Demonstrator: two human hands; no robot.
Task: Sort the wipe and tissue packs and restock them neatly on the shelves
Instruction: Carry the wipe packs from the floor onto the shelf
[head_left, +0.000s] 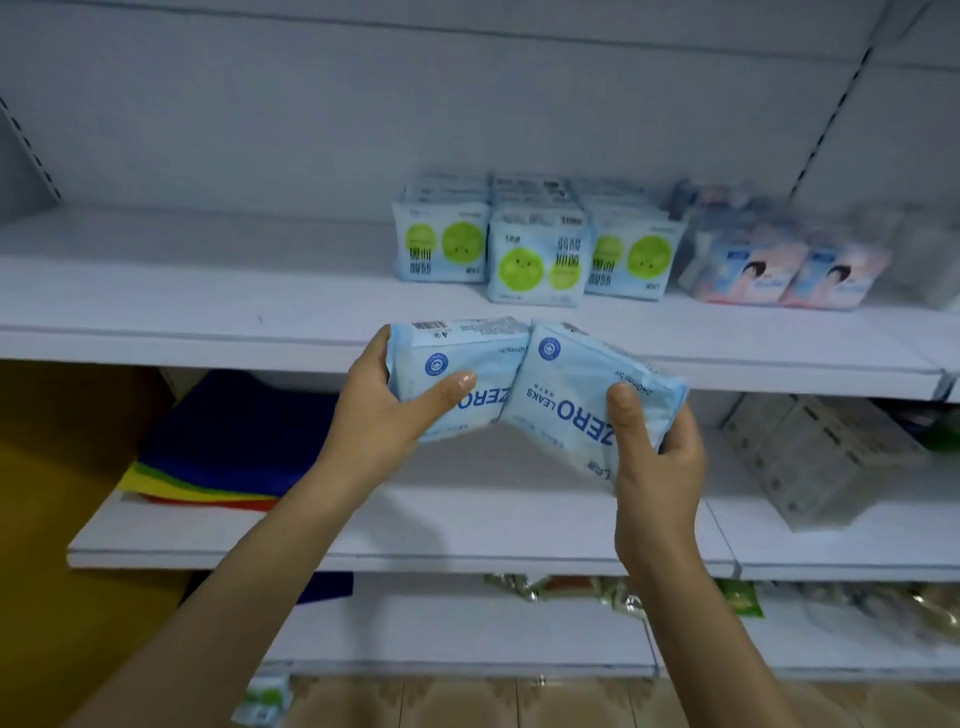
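Two light-blue packs are held side by side in the air, just in front of the edge of the upper shelf (208, 291). Both show their printed fronts to the camera with the lettering upside down.

The left pack (467, 353) lies with its long axis close to level, its barcode along the top edge. The right pack (571, 384) is tilted, its long axis running from upper left down to lower right. Their inner edges touch, so together they make a shallow roof shape.

The left hand (384, 410) grips the left pack at its outer end, the thumb laid across the front and pointing right, the fingers wrapped behind. The right hand (657, 467) grips the lower right end of the right pack, the thumb upright on the front and the fingers curled round the back edge. Both forearms reach up from the bottom of the view.

On the upper shelf behind stand packs with green circles (535, 260), and just beside them to the right, blurred pink and blue packs (779, 275). The middle shelf (467, 525) carries folded coloured cloths (234, 441) on the left and clear wrapped boxes (810, 457) on the right.
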